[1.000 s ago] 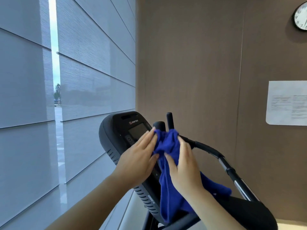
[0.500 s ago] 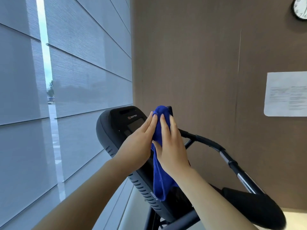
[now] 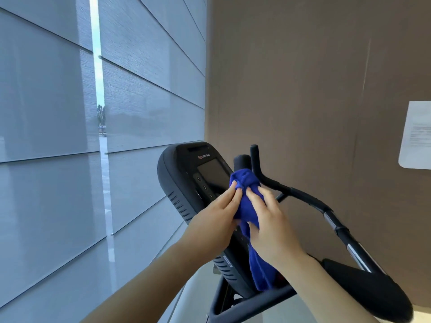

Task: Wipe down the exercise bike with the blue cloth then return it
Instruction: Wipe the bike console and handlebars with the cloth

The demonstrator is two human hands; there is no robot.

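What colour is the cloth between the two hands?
The soft cloth is deep blue; head view.

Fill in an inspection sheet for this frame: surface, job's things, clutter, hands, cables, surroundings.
Surface: no table in view; the work is on the exercise bike, whose console screen is dark.
Job's things: blue cloth bunched over an upright handlebar grip, its tail hanging down in front of the console.
Clutter: nothing seen.
Hands: left hand presses the cloth with straight fingers; right hand holds the cloth, fingers over it and thumb curled round it.
Cables: nothing seen.
Surroundings: window blinds on the left, brown wall ahead, paper sheet stuck to it on the right.
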